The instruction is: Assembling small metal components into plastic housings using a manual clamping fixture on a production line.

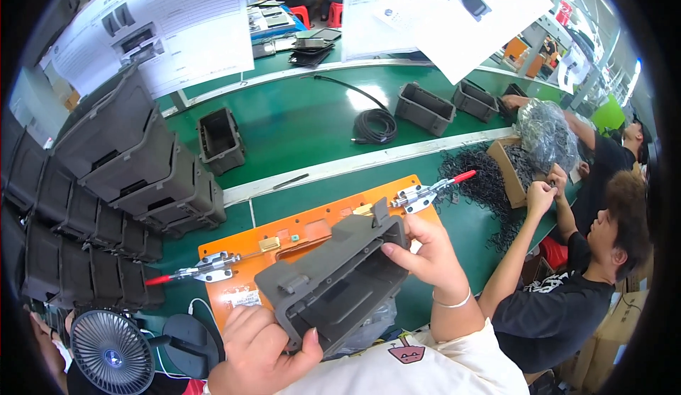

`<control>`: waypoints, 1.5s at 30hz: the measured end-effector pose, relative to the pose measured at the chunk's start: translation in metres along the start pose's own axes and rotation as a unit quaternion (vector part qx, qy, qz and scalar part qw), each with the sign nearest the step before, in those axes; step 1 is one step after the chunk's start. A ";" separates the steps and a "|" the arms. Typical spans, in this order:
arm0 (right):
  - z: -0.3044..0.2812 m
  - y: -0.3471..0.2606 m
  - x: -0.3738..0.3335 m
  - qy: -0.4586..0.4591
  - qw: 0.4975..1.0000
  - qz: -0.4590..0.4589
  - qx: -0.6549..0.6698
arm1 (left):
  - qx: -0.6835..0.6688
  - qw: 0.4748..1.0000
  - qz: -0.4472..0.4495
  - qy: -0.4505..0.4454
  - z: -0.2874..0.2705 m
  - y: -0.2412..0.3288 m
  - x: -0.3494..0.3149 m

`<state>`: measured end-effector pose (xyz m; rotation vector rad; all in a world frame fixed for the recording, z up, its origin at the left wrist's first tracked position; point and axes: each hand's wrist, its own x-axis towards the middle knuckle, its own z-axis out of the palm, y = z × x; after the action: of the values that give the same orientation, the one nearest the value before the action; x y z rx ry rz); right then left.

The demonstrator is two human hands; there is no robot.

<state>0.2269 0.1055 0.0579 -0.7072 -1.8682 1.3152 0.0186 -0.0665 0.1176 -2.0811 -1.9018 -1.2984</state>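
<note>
Between my two hands a dark grey plastic box (333,253) is held tilted, its open side toward me and its hollow inside showing. My left hand (262,352) grips the near left corner, thumb along the rim. At the far right end, my right hand (429,253) pinches the wall with its thumb on the edge. Under and behind the box lies an orange fixture plate (230,249). It carries a toggle clamp (213,266) at the left and another toggle clamp (423,196) at the right, both with red handles. The box hides part of the plate.
Stacked grey boxes (152,171) rise at the left, above a fan (113,352). Beyond the white rail sit single boxes (425,107) and a coiled black cable (374,127). Black small parts (472,178) lie heaped by a carton (506,175). Co-workers (567,303) sit at the right.
</note>
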 end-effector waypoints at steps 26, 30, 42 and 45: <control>0.032 -0.060 0.029 0.069 0.948 -0.261 -0.168 | -0.151 0.970 -0.192 -0.003 0.052 -0.087 0.004; 0.034 -0.071 0.055 0.082 0.956 -0.209 -0.191 | -0.202 0.959 -0.192 0.045 0.057 -0.102 0.000; -0.022 0.108 0.269 0.019 0.906 0.326 -0.271 | -0.089 0.979 -0.181 -0.021 0.066 -0.101 -0.001; 0.058 0.070 0.266 0.050 0.811 0.129 -0.568 | -0.067 0.981 -0.180 -0.024 0.061 -0.103 -0.004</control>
<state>0.0274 0.3028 0.0463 -1.6156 -2.4283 0.1053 -0.0345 -0.0106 0.0254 -1.8983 -2.3590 -1.4907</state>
